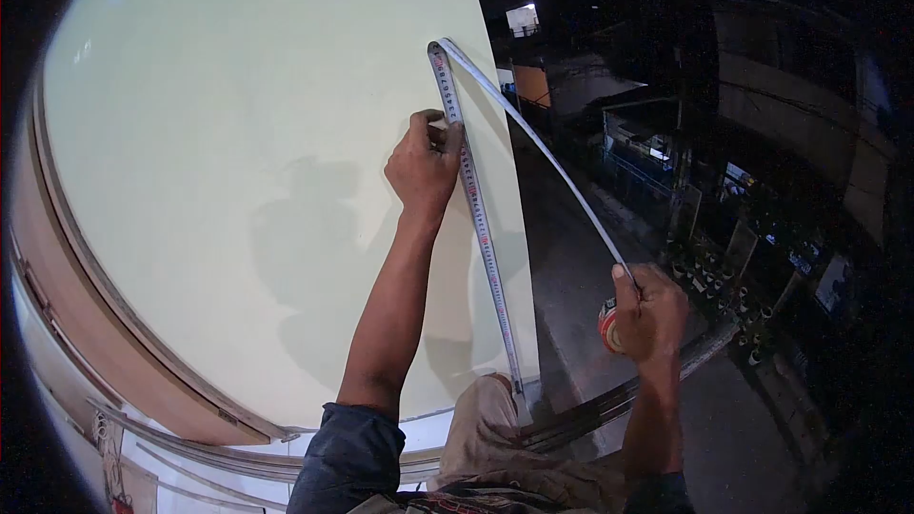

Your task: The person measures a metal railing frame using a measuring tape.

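A pale wall panel (238,86) fills the left and middle of the head view. Along its right side runs the blade of a tape measure (487,252), its numbers facing me and its lower end near my knee. My left hand (424,167) is closed at the blade's left edge, fingers curled and fingertips on it against the panel. Above that hand the blade folds over and slants down to the right. There my right hand (657,314) grips the tape measure's red and white case (609,326), thumb up by the blade; the palm hides much of the case.
My bent knee (486,409) is close below the panel's lower edge. A dark rail (590,409) runs beneath my right arm. Beyond the panel's right edge lies a dark street (705,419), far below, with potted plants (747,314). A brown curved frame (124,333) borders the lower left.
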A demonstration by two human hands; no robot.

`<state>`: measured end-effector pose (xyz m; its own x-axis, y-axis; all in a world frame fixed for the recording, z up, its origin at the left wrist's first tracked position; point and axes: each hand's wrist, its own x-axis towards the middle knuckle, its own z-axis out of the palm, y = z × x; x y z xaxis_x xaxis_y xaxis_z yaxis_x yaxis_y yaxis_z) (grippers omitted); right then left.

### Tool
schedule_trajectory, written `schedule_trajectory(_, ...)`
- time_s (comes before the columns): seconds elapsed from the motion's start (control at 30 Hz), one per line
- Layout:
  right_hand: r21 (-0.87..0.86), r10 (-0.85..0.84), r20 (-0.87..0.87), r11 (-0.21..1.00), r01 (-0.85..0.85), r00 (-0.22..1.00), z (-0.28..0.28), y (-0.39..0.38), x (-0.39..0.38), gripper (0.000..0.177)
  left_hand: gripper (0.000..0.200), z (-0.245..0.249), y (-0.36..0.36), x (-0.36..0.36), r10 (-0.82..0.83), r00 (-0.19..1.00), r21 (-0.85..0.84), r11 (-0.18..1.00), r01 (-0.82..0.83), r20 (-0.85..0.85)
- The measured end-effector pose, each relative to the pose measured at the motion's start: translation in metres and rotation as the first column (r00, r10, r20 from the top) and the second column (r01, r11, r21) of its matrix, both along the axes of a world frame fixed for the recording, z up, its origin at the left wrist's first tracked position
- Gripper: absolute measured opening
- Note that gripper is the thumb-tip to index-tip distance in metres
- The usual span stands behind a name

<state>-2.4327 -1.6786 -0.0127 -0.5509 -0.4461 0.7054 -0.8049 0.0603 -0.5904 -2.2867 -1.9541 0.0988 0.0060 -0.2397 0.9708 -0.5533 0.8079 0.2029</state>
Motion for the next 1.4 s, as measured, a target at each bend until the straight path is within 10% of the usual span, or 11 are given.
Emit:
schedule_trajectory(0.3, 0.081, 0.009, 0.025, 0.997, -0.011, 1.000, 0.007, 0.005, 0.000, 0.034, 0.087, 0.029, 0.012, 0.011, 0.151, 0.923, 0.042, 0.983, -0.177, 0.355)
schedule_trajectory(0.8, 0.047, 0.005, -0.067, 0.999, -0.002, 0.998, 0.006, 0.005, 0.001, 0.026, 0.084, 0.046, 0.016, 0.021, 0.197, 0.876, -0.034, 0.979, -0.203, 0.441)
schedule_trajectory(1.07, 0.281, 0.119, -0.146, 0.957, -0.074, 0.982, 0.120, 0.066, 0.002, 0.021, 0.076, 0.049, 0.012, 0.011, -0.033, 0.901, 0.116, 0.993, -0.020, 0.432)
schedule_trajectory(1.3, 0.680, -0.022, 0.216, 0.720, -0.134, 0.976, 0.256, 0.115, 0.021, 0.013, 0.072, 0.075, 0.044, 0.017, -0.151, 0.869, 0.416, 0.907, -0.068, 0.471)
schedule_trajectory(1.33, 0.414, 0.086, 0.439, 0.864, -0.286, 0.895, 0.220, 0.129, 0.009, 0.015, 0.071, 0.082, 0.051, 0.016, -0.167, 0.870, 0.465, 0.882, -0.079, 0.465)
schedule_trajectory(1.4, 0.436, 0.083, 0.491, 0.838, -0.327, 0.867, 0.266, 0.125, 0.009, 0.017, 0.071, 0.093, 0.056, 0.013, -0.181, 0.877, 0.525, 0.846, -0.091, 0.444)
